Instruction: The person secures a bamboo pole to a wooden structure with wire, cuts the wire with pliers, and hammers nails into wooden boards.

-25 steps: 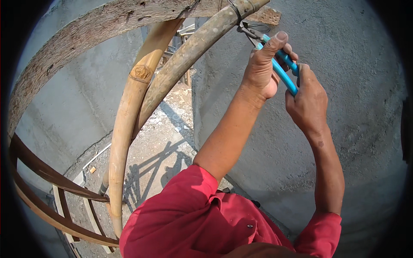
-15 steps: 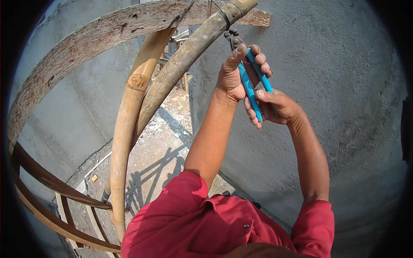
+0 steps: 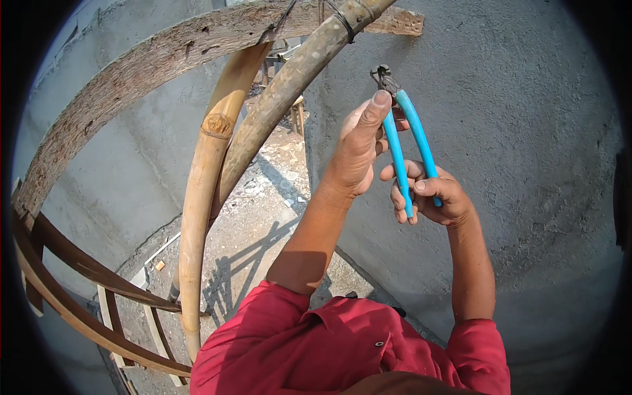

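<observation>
A pair of end-cutting pincers with long light-blue handles is held upright in front of the grey wall, its dark metal jaws at the top. My left hand closes round the upper handles just below the jaws, thumb in front and fingertips partly hidden behind. Lower down, my right hand grips the handle ends, which stand a little apart. To the upper left of the jaws, a mottled bamboo pole crosses a curved wooden beam. Dark tie wire wraps the pole near its top, apart from the jaws.
A rough grey plastered wall fills the right side. A second, paler bamboo pole leans beside the mottled one. Curved brown timber strips with slats sit at lower left. Rubble and shadows lie on the ground below.
The pincers have come away from the wire on the bamboo pole, moving down and right. My right hand has shifted down to the handle ends, and my left grip looks looser.
</observation>
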`<state>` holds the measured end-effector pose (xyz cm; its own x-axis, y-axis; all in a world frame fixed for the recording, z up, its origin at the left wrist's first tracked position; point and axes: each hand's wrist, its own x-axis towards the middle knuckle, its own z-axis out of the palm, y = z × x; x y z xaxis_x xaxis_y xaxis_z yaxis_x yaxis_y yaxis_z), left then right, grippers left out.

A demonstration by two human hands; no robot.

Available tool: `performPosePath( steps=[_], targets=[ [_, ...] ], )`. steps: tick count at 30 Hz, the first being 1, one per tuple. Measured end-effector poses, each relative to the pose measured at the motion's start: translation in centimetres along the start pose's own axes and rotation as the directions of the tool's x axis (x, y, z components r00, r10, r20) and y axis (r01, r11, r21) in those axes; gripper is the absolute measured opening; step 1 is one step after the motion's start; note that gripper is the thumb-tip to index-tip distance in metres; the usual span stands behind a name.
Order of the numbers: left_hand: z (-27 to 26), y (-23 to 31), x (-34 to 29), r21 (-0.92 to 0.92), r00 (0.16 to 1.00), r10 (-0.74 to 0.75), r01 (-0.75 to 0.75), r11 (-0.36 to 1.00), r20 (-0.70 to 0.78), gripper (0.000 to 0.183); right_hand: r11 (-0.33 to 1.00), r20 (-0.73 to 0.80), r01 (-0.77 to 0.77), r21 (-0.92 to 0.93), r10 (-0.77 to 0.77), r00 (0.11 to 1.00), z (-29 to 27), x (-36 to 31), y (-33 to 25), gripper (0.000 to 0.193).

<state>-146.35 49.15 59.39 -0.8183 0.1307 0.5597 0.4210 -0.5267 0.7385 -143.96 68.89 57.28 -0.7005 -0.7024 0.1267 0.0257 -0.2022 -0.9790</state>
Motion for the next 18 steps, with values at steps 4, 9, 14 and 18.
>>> performPosePath(
  steps=[4,9,14,18],
  targets=[
    [-3.1,-4.3,-5.2,0.204,0.973,-0.18,0.208,0.957,-0.145,0.084,0.995,-0.177,-0.083,-0.061,0.071,0.982,-0.5,-2.2,5.2,0.078],
    [-11.3,-11.6,-16.9,0.195,0.635,-0.678,0.767,0.611,-0.37,0.085,0.979,-0.239,-0.185,0.089,0.201,0.95,-2.7,-3.4,12.7,0.096],
    [-10.5,-12.8,-29.4,-0.001,0.454,-0.648,0.818,0.575,-0.612,0.072,0.949,-0.305,-0.278,-0.148,0.224,0.926,-5.1,-4.6,19.9,0.084],
    [-7.2,-12.1,-39.5,-0.028,0.339,-0.393,0.726,0.687,-0.854,0.048,0.49,-0.166,-0.147,-0.859,0.005,0.986,-5.2,-6.3,23.7,0.068]
  ],
)
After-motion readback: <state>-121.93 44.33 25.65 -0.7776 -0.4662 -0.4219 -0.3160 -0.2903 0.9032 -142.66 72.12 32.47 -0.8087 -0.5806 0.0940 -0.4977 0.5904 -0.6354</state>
